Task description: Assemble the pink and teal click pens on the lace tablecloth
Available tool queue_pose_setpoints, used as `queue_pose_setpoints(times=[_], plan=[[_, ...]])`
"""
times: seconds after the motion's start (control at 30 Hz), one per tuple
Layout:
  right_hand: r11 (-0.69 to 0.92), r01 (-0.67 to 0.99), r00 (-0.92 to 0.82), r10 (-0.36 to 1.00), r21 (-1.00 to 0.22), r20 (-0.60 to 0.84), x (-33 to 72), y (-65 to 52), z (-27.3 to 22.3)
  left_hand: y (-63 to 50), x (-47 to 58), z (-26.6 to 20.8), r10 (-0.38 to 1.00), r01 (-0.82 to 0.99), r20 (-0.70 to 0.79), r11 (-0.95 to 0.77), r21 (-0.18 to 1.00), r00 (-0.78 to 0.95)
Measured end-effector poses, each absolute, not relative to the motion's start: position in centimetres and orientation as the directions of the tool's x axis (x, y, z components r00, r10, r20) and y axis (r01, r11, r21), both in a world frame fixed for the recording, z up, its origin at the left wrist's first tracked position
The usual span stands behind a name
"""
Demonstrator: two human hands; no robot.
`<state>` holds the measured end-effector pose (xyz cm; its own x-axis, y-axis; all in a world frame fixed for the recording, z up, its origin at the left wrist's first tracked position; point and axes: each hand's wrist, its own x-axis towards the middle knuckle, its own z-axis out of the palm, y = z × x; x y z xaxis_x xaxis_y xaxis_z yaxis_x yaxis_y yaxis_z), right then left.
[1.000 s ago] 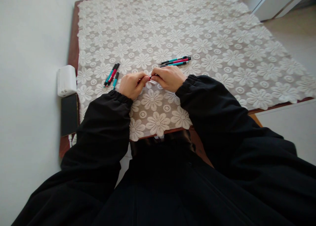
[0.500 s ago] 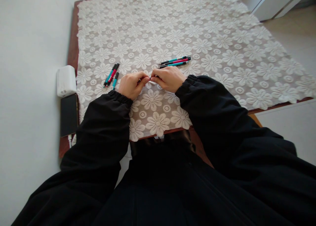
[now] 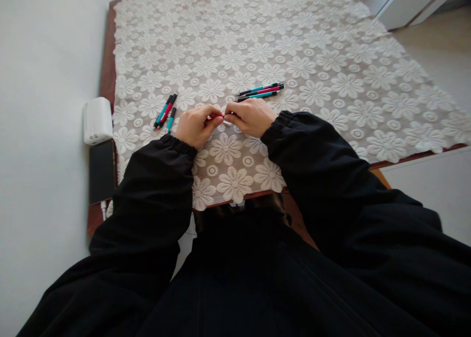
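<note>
Over the near part of the lace cloth, my left hand and my right hand meet fingertip to fingertip, both closed in a pinch. Between my left thumb and forefinger shows a red pen part. A thin pale piece sticks out under my right fingertips; the rest of what that hand pinches is hidden. Beyond my right hand lie a red pen and two blue pens, side by side. To the left of my left hand rest short pen parts, a red and black one and two blue and black ones.
The floral lace tablecloth covers a brown wooden table. At its left edge, against the wall, are a white charger-like block and a dark phone with a white cable. A white cabinet stands at the far right.
More red now shows between my left thumb and forefinger. Both hands stay nearly in place, and the pens on the cloth have not moved.
</note>
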<state>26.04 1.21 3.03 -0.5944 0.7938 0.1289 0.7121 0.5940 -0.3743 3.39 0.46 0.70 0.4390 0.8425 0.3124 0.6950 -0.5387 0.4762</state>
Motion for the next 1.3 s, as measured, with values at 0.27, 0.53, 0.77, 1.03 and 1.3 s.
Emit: queue_pose_setpoints(times=[0.27,0.53,0.77,1.03,1.3], plan=[[0.604,0.706,-0.610,0.784,-0.369,0.117,26.15,1.30,2.98,0.24,3.54,1.10,0.851,0.707,0.277,-0.525,0.474,0.446],[0.607,0.713,-0.629,0.775,-0.349,0.061,26.10,1.29,2.78,0.20,3.68,1.41,0.853,0.727,0.234,-0.520,0.448,0.466],[0.618,0.708,-0.644,0.764,-0.342,0.049,26.17,1.41,2.58,0.25,3.67,1.32,0.853,0.728,0.222,-0.520,0.446,0.473],[0.631,0.697,-0.662,0.749,-0.341,0.033,26.15,1.36,2.86,0.48,3.56,1.10,0.848,0.729,0.218,-0.527,0.438,0.482],[0.640,0.692,-0.669,0.742,-0.334,0.035,26.29,1.54,2.69,0.42,3.71,1.16,0.851,0.728,0.220,-0.523,0.443,0.478]])
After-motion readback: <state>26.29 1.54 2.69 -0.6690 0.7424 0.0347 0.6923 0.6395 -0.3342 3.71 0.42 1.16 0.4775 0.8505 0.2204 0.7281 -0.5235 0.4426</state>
